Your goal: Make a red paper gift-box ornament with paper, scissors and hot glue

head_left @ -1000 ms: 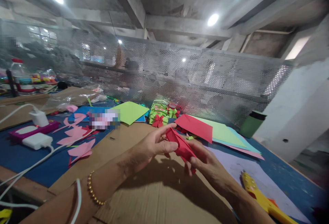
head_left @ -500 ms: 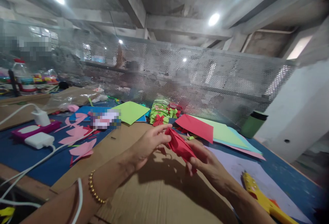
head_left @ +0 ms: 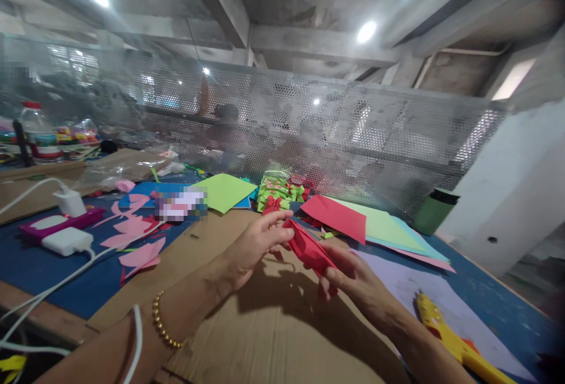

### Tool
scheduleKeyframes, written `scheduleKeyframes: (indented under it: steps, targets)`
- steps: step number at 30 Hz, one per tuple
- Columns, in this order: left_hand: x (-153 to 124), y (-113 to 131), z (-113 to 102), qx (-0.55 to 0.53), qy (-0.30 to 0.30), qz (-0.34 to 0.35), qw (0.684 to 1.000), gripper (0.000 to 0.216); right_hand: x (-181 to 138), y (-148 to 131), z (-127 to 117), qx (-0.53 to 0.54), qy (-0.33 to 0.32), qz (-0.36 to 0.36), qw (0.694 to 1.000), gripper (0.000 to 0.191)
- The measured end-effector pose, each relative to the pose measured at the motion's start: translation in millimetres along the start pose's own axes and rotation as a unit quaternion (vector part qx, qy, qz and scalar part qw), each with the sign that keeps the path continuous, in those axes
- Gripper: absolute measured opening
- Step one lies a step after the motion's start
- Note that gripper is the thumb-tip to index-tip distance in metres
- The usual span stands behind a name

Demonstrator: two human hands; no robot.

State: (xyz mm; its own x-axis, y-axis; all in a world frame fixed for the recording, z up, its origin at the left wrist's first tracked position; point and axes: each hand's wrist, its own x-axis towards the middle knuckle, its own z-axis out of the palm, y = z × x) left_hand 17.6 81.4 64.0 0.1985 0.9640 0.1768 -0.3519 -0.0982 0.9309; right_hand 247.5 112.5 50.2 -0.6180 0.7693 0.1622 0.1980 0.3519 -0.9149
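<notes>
A folded piece of red paper (head_left: pixel 311 250) is held in the air between my two hands, above a brown cardboard sheet (head_left: pixel 247 343). Its left end is pinched between the thumb and fingers of my left hand (head_left: pixel 256 249). My right hand (head_left: pixel 351 272) grips the lower right end, thumb on the near side and fingers partly hidden behind the paper. Just beyond it lies a flat red sheet (head_left: pixel 338 217). Behind my left hand stand several green and red paper bows (head_left: pixel 273 193).
At right, a yellow glue gun (head_left: pixel 450 337) lies on a lilac sheet (head_left: pixel 410 278), with a green cup (head_left: pixel 436 212) farther back. Pink paper cut-outs (head_left: pixel 132 228), white cables and a purple power strip (head_left: pixel 33 231) occupy the left. A perforated metal screen (head_left: pixel 286 125) borders the back.
Both hands keep their hold on the red paper in nearly the same place. The paper's near face looks slightly smoother and flatter now.
</notes>
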Motion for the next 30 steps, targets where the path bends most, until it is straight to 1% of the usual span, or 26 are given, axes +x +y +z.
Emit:
scheduleKeyframes:
  steps: [2, 5, 7, 8, 9, 11, 13, 14, 17, 19, 22, 24, 26, 28, 30]
  targets:
    - [2, 1, -1, 0.007, 0.017, 0.010, 1.000, 0.058, 0, 1, 0, 0.013, 0.002, 0.001, 1.000, 0.059]
    - [3, 3, -1, 0.034, 0.066, 0.025, 0.997, 0.047, 0, 2, 0, 0.021, 0.012, 0.003, 1.000, 0.061]
    - [3, 4, -2, 0.072, 0.103, 0.045, 0.991, 0.046, 0, 3, -2, 0.014, 0.026, 0.009, 1.000, 0.065]
    - [3, 4, -3, 0.102, 0.113, 0.061, 0.986, 0.048, 0, 3, -2, 0.007, 0.035, 0.016, 0.999, 0.067]
    - [2, 3, -3, 0.138, 0.111, 0.080, 0.981, 0.053, 1, 3, -3, -0.003, 0.046, 0.022, 0.999, 0.069]
    - [-1, 2, -4, 0.220, 0.081, 0.118, 0.965, 0.069, 2, 3, -5, -0.027, 0.067, 0.028, 0.997, 0.072]
    - [-4, 2, -3, 0.287, 0.042, 0.129, 0.948, 0.084, 3, 1, -7, -0.061, 0.081, 0.016, 0.995, 0.068]
    - [-6, 2, -2, 0.305, 0.029, 0.125, 0.944, 0.086, 3, 0, -8, -0.078, 0.086, 0.004, 0.993, 0.065]
    - [-8, 2, 0, 0.324, -0.001, 0.115, 0.939, 0.079, 4, -3, -9, -0.121, 0.089, -0.028, 0.988, 0.057]
    - [-7, 0, -1, 0.341, -0.016, 0.135, 0.930, 0.075, 3, -4, -10, -0.149, 0.088, -0.043, 0.984, 0.056]
    - [-5, -3, -4, 0.386, -0.030, 0.151, 0.910, 0.065, 1, -5, -10, -0.215, 0.106, -0.071, 0.968, 0.055]
    - [-4, -3, -5, 0.395, -0.042, 0.138, 0.907, 0.057, -1, -5, -10, -0.247, 0.117, -0.085, 0.958, 0.054]
    - [-2, -3, -5, 0.387, -0.049, 0.116, 0.913, 0.051, -3, -6, -9, -0.244, 0.122, -0.095, 0.957, 0.056]
    - [-1, -1, -5, 0.373, -0.044, 0.091, 0.922, 0.051, -4, -7, -8, -0.207, 0.126, -0.096, 0.966, 0.062]
    - [0, 3, -5, 0.345, -0.029, 0.067, 0.936, 0.050, -5, -10, -7, -0.152, 0.144, -0.093, 0.973, 0.067]
